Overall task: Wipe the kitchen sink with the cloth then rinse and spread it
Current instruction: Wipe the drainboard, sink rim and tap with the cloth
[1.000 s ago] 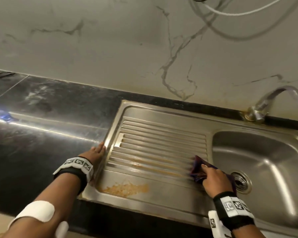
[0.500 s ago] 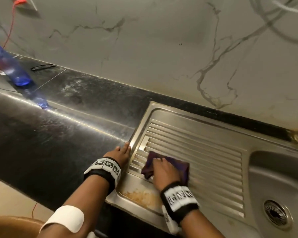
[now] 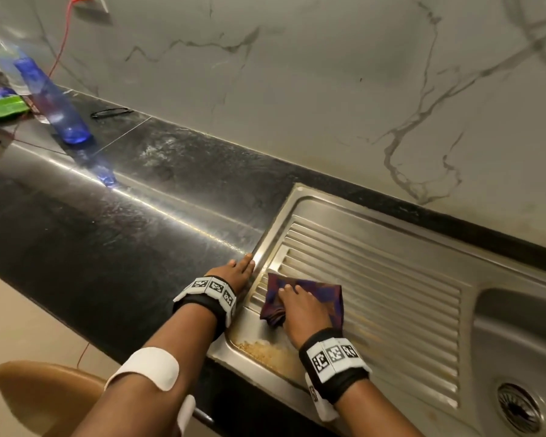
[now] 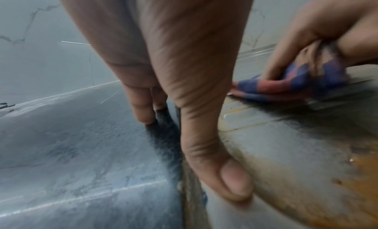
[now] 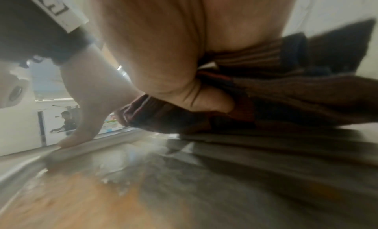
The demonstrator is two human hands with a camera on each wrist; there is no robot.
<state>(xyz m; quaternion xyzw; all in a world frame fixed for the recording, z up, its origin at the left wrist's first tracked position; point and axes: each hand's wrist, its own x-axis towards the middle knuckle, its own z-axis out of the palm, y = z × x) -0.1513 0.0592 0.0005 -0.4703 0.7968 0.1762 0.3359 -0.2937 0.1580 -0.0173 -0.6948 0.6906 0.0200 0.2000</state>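
A folded red-and-blue checked cloth (image 3: 327,294) (image 4: 286,87) (image 5: 286,100) lies on the ribbed drainboard (image 3: 391,279) of the steel sink, near its left end. My right hand (image 3: 300,307) (image 4: 327,30) (image 5: 163,46) presses on it, fingers and thumb curled into its folds. My left hand (image 3: 234,272) (image 4: 184,87) rests flat with straight fingers on the black counter (image 3: 108,231), against the sink's left rim. An orange-brown stain (image 3: 265,351) marks the drainboard's front left corner, just in front of the cloth.
The basin (image 3: 517,335) and its drain (image 3: 522,408) lie to the right. A blue bottle (image 3: 49,99), a green packet (image 3: 2,108) and a black loop (image 3: 111,112) sit at the counter's far left. A brown seat (image 3: 44,398) stands below the counter edge.
My right hand has slid the cloth leftward across the drainboard, from beside the basin to the left end. The left hand has stayed at the sink's rim.
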